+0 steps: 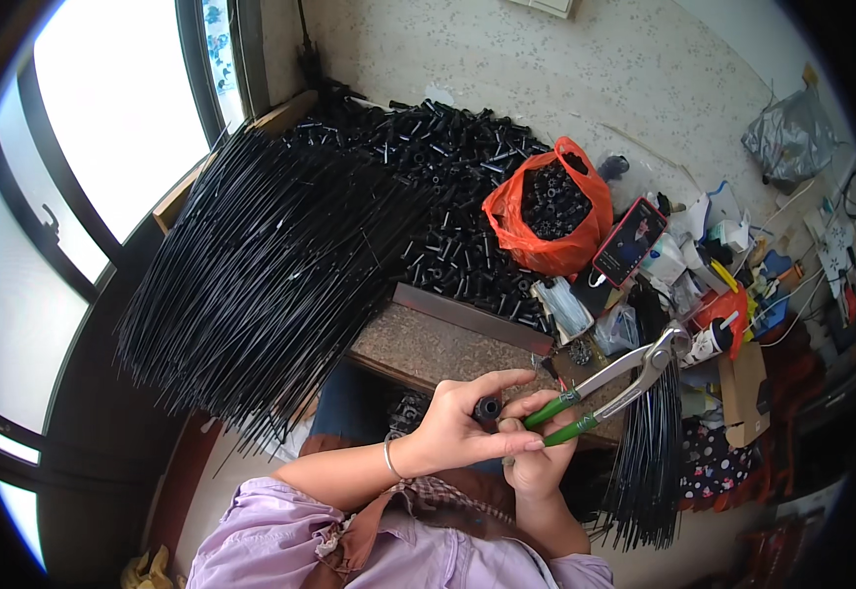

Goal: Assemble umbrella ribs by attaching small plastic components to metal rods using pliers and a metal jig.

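Note:
In front of my body, my left hand (447, 424) is curled round a short black tubular part (487, 408), whose hollow end faces up. Its index finger and thumb reach over toward the other hand. My right hand (538, 461) grips a pair of pliers (634, 378) by the green handles, close beside the left fingertips. The long metal jaws point up and to the right, away from me. Part of the handles is hidden behind the fingers.
A workbench (447, 348) carries a heap of black tubular parts (457, 255) and a big bundle of thin black rods (261, 255). An orange plastic bag (506, 206) of small black pieces, a phone (630, 240) and clutter stand right. More black rods (644, 471) hang at the bench's right.

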A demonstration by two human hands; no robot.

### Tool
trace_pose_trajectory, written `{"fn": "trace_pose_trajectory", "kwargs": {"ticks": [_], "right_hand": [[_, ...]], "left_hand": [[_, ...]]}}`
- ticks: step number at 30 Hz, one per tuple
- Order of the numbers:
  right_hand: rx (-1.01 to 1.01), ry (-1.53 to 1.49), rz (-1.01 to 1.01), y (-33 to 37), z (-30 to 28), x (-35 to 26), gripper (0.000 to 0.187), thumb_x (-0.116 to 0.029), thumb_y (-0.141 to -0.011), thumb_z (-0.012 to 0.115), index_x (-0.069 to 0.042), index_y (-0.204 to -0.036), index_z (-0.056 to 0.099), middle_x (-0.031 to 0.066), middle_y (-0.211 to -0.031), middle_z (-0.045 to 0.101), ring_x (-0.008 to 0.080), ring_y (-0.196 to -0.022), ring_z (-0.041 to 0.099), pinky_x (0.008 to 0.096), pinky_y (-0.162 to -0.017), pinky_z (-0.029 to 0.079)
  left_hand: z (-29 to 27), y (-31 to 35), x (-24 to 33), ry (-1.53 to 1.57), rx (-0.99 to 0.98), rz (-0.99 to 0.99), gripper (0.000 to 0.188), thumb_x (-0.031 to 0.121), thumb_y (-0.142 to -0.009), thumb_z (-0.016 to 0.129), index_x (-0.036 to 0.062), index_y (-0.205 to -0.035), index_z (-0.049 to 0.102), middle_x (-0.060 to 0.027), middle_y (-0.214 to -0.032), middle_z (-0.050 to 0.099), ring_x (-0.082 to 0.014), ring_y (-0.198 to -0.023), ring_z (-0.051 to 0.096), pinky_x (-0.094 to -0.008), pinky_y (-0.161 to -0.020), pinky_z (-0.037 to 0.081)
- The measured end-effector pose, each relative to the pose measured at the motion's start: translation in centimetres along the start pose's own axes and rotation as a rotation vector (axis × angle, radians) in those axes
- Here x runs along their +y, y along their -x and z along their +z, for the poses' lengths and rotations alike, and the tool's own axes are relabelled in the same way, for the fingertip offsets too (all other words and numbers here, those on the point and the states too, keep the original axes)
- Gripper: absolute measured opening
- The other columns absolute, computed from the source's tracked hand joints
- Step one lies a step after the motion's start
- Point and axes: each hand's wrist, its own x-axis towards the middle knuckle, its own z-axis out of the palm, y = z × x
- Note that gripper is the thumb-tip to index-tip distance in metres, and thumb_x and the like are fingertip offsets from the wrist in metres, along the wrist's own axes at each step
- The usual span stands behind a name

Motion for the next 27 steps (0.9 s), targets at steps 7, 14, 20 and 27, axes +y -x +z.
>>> {"fn": "trace_pose_trajectory", "kwargs": {"ticks": [7,14,20,27], "right_hand": [[-0.166,0.495,-0.441,-1.5,-0.6,0.0,0.026,0.008,-0.075,0.06,-0.001,-0.095,0.046,0.0079,-0.086,0.053,0.0151,-0.077,0.054,0.0271,-0.067,0.046],[-0.219,0.156,0.444,-0.6,-2.8,-3.7,0.026,-0.018,-0.083,0.06,0.004,-0.093,0.049,0.0088,-0.073,0.054,0.0131,-0.054,0.054,0.0212,-0.047,0.042],[-0.649,0.592,0.635,1.6,-2.5,-3.8,0.03,-0.01,-0.088,0.048,0.005,-0.114,0.049,0.0068,-0.082,0.062,0.0098,-0.064,0.057,0.0223,-0.057,0.046],[-0.638,-0.08,0.918,1.1,-3.8,-4.1,0.042,-0.007,-0.091,0.041,0.003,-0.131,0.03,0.0135,-0.091,0.059,0.0164,-0.072,0.058,0.0294,-0.068,0.047]], "left_hand": [[-0.2,-0.7,-0.4,-0.126,0.116,0.167,0.075,0.033,-0.067,0.075,-0.0021,-0.124,0.043,-0.0052,-0.06,0.054,-0.0139,-0.052,0.053,-0.0238,-0.053,0.043],[-4.8,-1.5,0.8,0.377,-0.018,0.004,0.074,0.026,-0.07,0.075,-0.0031,-0.128,0.038,0.0064,-0.053,0.042,-0.0012,-0.048,0.036,-0.0184,-0.046,0.025],[-6.7,-1.2,0.1,0.099,-0.042,0.068,0.055,0.029,-0.06,0.081,-0.0005,-0.101,0.06,0.0062,-0.051,0.04,-0.0024,-0.047,0.033,-0.0212,-0.043,0.021],[-5.4,-1.1,1.2,0.054,0.07,0.072,0.028,0.024,-0.065,0.076,0.0016,-0.078,0.064,0.0004,-0.053,0.051,-0.0044,-0.046,0.044,-0.0198,-0.043,0.029]]}}
